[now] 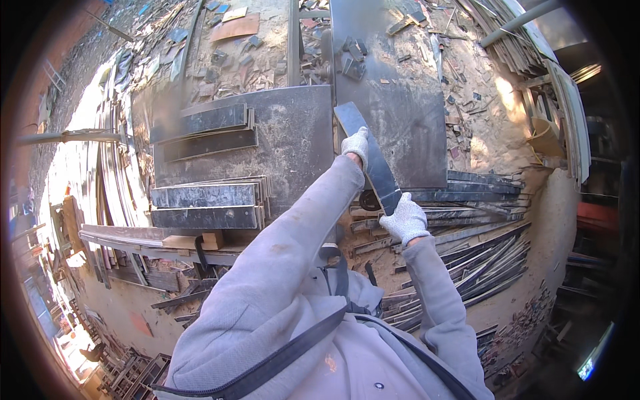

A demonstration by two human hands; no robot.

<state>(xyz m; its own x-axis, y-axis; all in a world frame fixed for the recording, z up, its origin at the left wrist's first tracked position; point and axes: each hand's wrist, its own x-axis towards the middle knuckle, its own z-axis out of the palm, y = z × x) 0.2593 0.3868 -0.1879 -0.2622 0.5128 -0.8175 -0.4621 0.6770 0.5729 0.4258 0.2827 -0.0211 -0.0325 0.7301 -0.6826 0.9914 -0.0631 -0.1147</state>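
Note:
A dark narrow board (380,167) slants over the right part of the worktable (417,147), its near end toward me. My left hand (357,145), in a pale knit glove, is closed on the board's left edge around its upper middle. At the near end my right hand (407,219), gloved alike, grips the board with the fingers around it. Left of my left arm, stacked dark boards (203,196) lie on the table's near side. Farther off, another short stack of boards (207,120) rests on the dark tabletop (293,127).
Many long thin strips (467,267) are heaped below the table on the right. Scrap offcuts (247,57) litter the sandy ground beyond. A wooden rail (127,233) runs along the near left, and long slats (120,167) lean at the far left.

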